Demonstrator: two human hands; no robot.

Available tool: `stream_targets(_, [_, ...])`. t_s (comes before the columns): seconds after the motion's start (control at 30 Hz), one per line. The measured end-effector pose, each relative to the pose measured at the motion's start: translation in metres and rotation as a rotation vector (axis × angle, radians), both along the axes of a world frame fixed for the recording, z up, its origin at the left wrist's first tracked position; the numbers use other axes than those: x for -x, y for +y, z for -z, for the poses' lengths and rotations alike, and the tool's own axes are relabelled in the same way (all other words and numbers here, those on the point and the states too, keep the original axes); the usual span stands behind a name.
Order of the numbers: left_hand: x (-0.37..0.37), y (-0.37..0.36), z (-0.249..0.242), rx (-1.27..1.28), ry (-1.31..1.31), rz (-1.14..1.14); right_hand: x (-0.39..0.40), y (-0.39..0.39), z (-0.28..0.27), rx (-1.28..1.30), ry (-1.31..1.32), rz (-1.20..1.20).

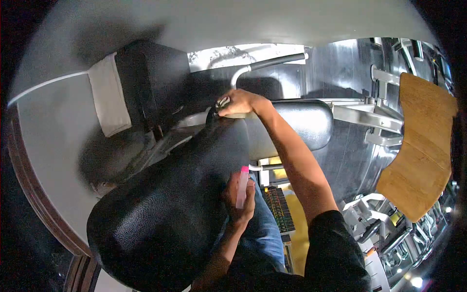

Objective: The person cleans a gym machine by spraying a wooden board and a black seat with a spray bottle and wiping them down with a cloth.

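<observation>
My left hand (240,197) is closed around a slim, pale translucent tube (242,189) with a pink end, held beside the large black padded backrest (165,209). My right hand (241,103) reaches across to the far upper edge of that backrest. Its fingers are curled there over a small, crumpled-looking dark and light item (223,103), whose kind I cannot make out. Under my right forearm lies the black seat pad (301,124) of the bench.
Padded handle bars (277,62) stick out past the bench. A white towel (109,95) lies over a dark box-shaped thing (153,80) near the wall. A brown wooden board (421,146) is at the right, with gym machines (404,238) behind. A keyboard-like panel (278,209) is below my arm.
</observation>
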State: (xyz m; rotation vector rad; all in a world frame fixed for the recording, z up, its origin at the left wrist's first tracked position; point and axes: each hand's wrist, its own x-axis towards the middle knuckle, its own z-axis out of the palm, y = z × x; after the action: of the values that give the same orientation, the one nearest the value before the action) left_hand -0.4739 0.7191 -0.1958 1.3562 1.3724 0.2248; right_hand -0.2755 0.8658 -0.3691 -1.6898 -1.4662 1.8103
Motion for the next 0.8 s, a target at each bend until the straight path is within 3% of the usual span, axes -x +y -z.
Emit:
stream_targets(0.07, [0.000,0.001,0.002,0.091,0.020,-0.035,0.006,0.015,0.014,0.198,-0.217,-0.184])
stream_targets(0.1, [0.000,-0.002,0.005,0.006,0.005,-0.028,0.006,0.021,0.026,0.208,-0.106,-0.240])
stream_targets(0.13, [0.001,-0.003,0.006,-0.078,-0.011,-0.019,0.009,0.028,0.001,0.208,-0.103,-0.238])
stream_targets(0.2, [0.003,-0.001,0.005,-0.015,-0.003,-0.017,0.012,0.038,-0.041,0.239,-0.178,-0.299])
stream_targets(0.23, [0.003,0.000,0.004,0.047,0.002,-0.022,0.022,0.037,-0.025,0.069,-0.082,-0.290])
stream_targets(0.27, [0.002,-0.001,0.005,0.048,0.003,-0.020,0.022,0.033,-0.027,0.071,-0.082,-0.288])
stream_targets(0.33, [0.001,-0.002,0.006,0.001,-0.016,-0.059,0.019,0.025,-0.056,-0.014,-0.064,-0.207])
stream_targets(0.4, [0.000,-0.001,0.003,-0.030,0.017,-0.028,0.018,0.009,-0.003,-0.086,-0.085,-0.144])
stream_targets(0.47, [0.002,-0.002,0.006,-0.067,0.044,0.006,0.007,-0.003,0.036,0.097,0.003,-0.006])
stream_targets(0.5, [0.003,-0.004,0.010,-0.093,-0.012,-0.014,-0.005,-0.003,-0.007,0.129,0.047,0.033])
stream_targets(0.6, [0.006,-0.007,0.012,-0.100,-0.061,-0.037,0.001,-0.020,0.051,0.258,-0.017,0.153])
stream_targets(0.63, [0.005,-0.006,0.011,-0.082,-0.057,-0.049,0.000,-0.027,0.066,0.312,0.173,0.213])
stream_targets(0.7, [0.004,-0.002,0.007,-0.088,-0.075,-0.036,0.011,-0.047,0.092,0.276,0.142,0.366])
stream_targets(0.77, [0.005,-0.001,0.008,-0.091,-0.097,-0.022,0.008,-0.058,0.056,0.287,0.069,0.543])
stream_targets(0.8, [0.006,-0.001,0.010,-0.125,-0.133,0.000,0.010,-0.065,0.070,0.285,0.069,0.549])
